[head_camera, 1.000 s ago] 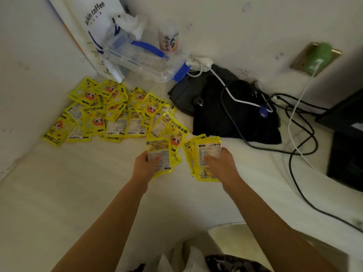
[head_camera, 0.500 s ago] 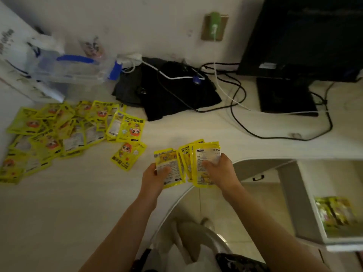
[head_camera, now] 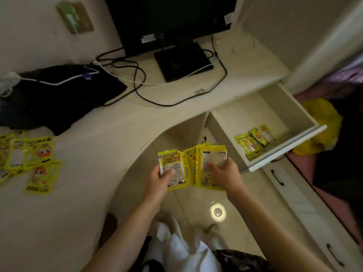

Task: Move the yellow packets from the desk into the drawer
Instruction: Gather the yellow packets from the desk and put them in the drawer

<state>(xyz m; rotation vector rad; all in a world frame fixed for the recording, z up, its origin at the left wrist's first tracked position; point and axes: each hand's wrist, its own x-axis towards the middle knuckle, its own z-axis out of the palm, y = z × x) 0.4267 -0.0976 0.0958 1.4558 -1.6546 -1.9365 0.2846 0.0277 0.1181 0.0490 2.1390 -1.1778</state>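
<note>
Your left hand [head_camera: 159, 178] pinches one packet [head_camera: 171, 169], your right hand [head_camera: 225, 174] grips a fanned stack [head_camera: 208, 165], both above the floor, near the open drawer [head_camera: 282, 107] holding two packets [head_camera: 253, 140].

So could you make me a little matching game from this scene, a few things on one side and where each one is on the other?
Things:
1. packets in the left hand
2. packets in the drawer
3. loose packets
4. monitor

Places:
A. lying on the desk at far left
B. standing at the back of the desk
C. held above the floor, beside the right hand
D. at the front of the open drawer

Pairs: 1-C, 2-D, 3-A, 4-B
</note>
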